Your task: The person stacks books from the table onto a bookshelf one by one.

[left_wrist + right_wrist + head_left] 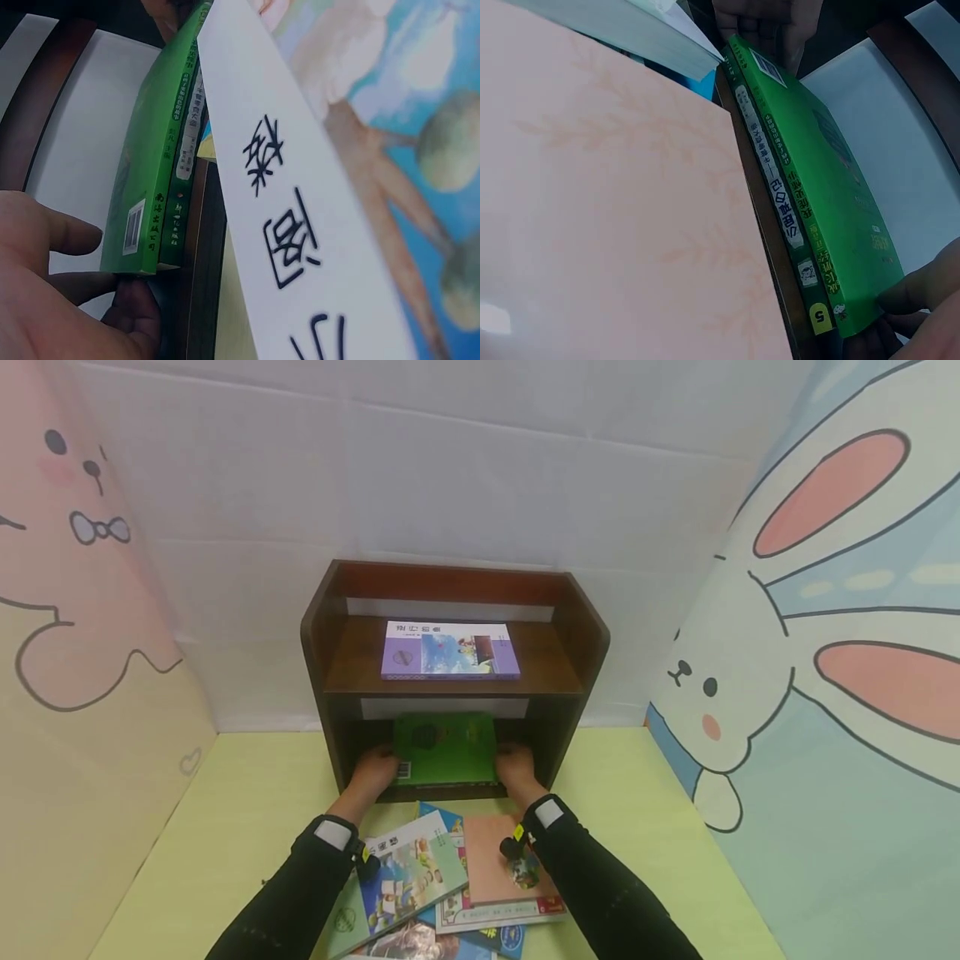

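Observation:
A green book (450,747) lies flat on the lower shelf (390,794) of a dark brown bookcase. Under it is a second, darker green book (769,172), its spine showing beside the upper one in both wrist views. My left hand (375,770) holds the green book's left end; its fingers curl at the barcode corner in the left wrist view, the thumb just off the cover. At the opposite end my right hand (516,768) pinches the corner, with the thumb (907,296) at the cover's edge and fingers below.
On the upper shelf lies a purple book (450,652). Several books overlap on the pale yellow surface before the bookcase, among them a green-and-white one (405,881) and a salmon-pink one (491,860). Panels with cartoon animals (720,693) stand at both sides.

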### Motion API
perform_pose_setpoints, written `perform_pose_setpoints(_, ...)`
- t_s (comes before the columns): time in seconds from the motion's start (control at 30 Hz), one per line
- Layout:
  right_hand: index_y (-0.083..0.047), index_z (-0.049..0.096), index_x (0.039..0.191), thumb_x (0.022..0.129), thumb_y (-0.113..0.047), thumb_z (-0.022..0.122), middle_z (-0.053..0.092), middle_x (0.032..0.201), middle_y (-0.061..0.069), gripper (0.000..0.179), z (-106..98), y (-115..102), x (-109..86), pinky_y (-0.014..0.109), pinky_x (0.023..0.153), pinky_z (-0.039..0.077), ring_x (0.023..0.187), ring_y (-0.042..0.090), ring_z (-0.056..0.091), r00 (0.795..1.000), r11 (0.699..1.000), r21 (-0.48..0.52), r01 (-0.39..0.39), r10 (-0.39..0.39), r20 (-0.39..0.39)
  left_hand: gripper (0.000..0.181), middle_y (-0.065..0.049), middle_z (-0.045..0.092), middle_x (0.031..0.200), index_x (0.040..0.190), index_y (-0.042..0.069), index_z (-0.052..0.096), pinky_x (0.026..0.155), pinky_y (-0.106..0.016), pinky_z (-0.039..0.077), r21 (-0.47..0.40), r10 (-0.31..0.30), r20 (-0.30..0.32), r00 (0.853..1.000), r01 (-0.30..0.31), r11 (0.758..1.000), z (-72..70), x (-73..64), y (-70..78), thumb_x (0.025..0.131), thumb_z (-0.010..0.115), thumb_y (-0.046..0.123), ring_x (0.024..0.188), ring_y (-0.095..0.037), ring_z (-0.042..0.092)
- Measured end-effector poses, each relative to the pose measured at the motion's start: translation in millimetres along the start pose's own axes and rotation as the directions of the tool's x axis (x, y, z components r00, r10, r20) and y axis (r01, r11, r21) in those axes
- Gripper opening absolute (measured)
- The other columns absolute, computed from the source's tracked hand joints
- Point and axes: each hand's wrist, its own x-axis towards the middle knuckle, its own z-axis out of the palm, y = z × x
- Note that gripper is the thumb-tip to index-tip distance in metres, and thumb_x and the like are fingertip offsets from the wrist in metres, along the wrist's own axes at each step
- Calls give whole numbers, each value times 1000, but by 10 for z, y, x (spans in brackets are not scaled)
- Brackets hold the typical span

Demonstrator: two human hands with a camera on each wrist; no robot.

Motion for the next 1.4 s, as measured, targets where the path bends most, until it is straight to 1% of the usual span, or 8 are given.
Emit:
perform_pose_setpoints(0.2,15,76,114,93,6,60,73,114,27,27,8,18,0,45,85,57,99,36,64,1000,1000,-7,-1,1,4,56,-41,54,149,153,-18,47,109,-63,50,-29,-19,13,1000,19,999,11,-8,0,109,48,16,124,-47,57)
perform_pose_setpoints(0.63,15,75,117,93,1,62,73,116,28,30,-12,45,-18,48,88,58,102,37,65,1000,999,-42,-2,3,24,59,-39,57,147,149,-18,51,112,-64,48,-29,-24,59,998,26,999,-30,-55,47,107,54,24,130,-49,57)
perform_pose_setpoints(0.7,16,74,118,94,-1,63,73,117,30,31,-33,37,-42,53,90,59,103,40,66,1000,998,-60,17,-15,19,59,-38,58,144,148,-17,53,110,-63,49,-24,-16,63,998,17,1000,-43,-78,50,108,54,25,128,-48,58)
perform_pose_setpoints(0.83,15,72,119,97,-7,65,74,116,31,31,-90,22,-127,58,95,58,107,46,69,995,985,-144,96,-96,6,64,-38,54,151,155,-15,48,114,-65,48,20,-28,81,996,27,999,-94,-175,17,111,56,31,136,-52,55)
perform_pose_setpoints(0.97,15,69,123,102,-7,66,72,112,29,30,-173,2,-291,58,87,59,99,45,70,985,972,-160,172,-165,54,69,-41,50,156,157,-15,45,119,-68,44,104,-4,93,996,-6,995,-184,-355,-70,109,59,33,143,-58,50)
perform_pose_setpoints(1.13,13,65,133,106,-10,69,68,117,24,36,-307,-45,-611,50,83,59,95,32,67,968,975,-120,187,-163,189,68,-41,54,151,155,-16,47,117,-67,46,109,28,122,992,-42,993,-362,-748,-144,108,64,30,140,-58,53)
perform_pose_setpoints(1.27,10,68,132,106,-15,72,69,112,16,36,-388,-90,-905,44,81,60,93,25,67,945,970,-126,209,-167,283,67,-41,51,155,157,-14,45,117,-69,45,97,-20,150,989,5,995,-560,-1116,-222,112,63,32,143,-59,51)
perform_pose_setpoints(1.4,5,71,129,106,-18,73,70,105,9,33,-429,-194,-1159,38,77,57,90,21,63,918,973,-134,189,-126,375,69,-42,48,156,158,-13,43,116,-71,44,118,-107,144,984,90,989,-743,-1402,-405,113,62,34,144,-60,48)
